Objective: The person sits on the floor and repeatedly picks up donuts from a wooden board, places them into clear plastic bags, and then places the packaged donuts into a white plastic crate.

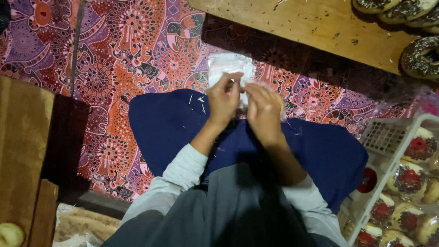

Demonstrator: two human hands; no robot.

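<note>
Both hands pinch a clear plastic bag (231,68): left hand (223,98) grips its near edge with fingertips, right hand (264,109) closes on it just beside. Bag sits above the person's lap, over dark blue cloth (169,123). To the right, white plastic basket (388,137) with wrapped red-topped pastries (414,148). Under everything, patterned red-purple mat (123,45). Farther off, wooden board (311,23) with chocolate-sprinkled doughnuts (420,57).
</note>
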